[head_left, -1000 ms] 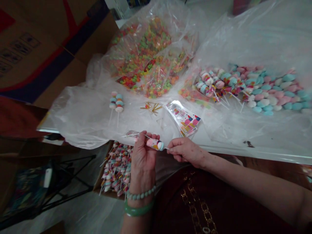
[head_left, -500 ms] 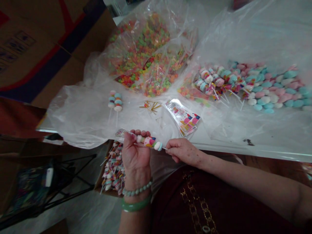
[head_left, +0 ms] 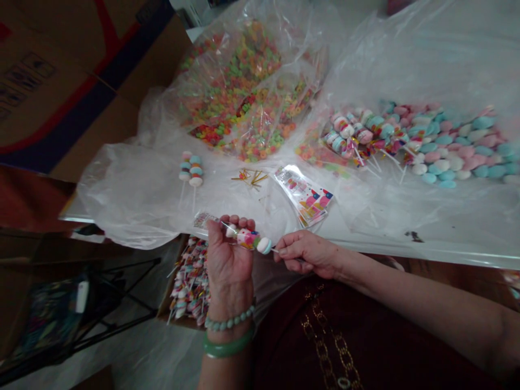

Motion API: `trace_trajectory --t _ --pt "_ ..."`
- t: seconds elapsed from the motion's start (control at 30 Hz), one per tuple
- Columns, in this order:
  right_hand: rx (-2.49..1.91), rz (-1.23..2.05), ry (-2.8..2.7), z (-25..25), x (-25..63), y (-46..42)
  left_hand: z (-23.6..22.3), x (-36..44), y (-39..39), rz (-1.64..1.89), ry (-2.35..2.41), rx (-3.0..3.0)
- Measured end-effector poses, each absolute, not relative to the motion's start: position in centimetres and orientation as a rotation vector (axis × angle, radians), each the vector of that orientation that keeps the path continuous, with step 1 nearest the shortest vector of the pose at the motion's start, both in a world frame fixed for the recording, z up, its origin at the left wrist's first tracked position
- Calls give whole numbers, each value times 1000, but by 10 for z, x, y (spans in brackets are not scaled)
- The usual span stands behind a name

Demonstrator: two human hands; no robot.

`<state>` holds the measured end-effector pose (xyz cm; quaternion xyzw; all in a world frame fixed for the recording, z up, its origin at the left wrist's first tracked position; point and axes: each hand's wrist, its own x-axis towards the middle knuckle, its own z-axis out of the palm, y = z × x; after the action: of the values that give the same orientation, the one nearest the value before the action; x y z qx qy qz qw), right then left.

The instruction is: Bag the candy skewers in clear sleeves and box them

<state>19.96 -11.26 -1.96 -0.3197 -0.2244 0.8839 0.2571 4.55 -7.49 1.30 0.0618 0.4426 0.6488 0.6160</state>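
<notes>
Left hand: the left hand [head_left: 231,257], palm up, has its grip curled around the candy [head_left: 247,237] in its clear printed wrapper [head_left: 206,219].
Right hand: the right hand [head_left: 304,252] pinches the stick [head_left: 275,250] of that candy.
Candy: held tilted between the hands, near the front edge of the counter [head_left: 447,255]; a white-and-blue piece is nearest the right hand.
Left part of counter: two unwrapped skewers [head_left: 190,170], side by side on plastic.
Middle: gold ties [head_left: 255,177] in a loose heap, with flat sleeves [head_left: 303,194] to their right; behind, a clear bag [head_left: 252,103] of bright rings.
Right part: wrapped skewers [head_left: 357,134] beside loose pink, blue and white marshmallows [head_left: 467,154].
Below front edge: a box [head_left: 163,310] full of wrapped sweets [head_left: 190,287].
</notes>
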Motion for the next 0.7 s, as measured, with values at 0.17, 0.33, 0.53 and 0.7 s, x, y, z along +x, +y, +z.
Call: trace_trajectory --t 0.17,0.33,0.53,0.7 --pt "-898 2413 -584 -20 200 -111 9 45 -78 1432 1021 206" --pt "-713 2546 -514 -25 205 -110 11 54 -83 1313 1066 310" --pt "-567 2569 -476 -23 206 -111 13 53 -75 1462 1039 114" --pt "-888 2301 -663 -19 200 -114 8 52 -76 1432 995 105"
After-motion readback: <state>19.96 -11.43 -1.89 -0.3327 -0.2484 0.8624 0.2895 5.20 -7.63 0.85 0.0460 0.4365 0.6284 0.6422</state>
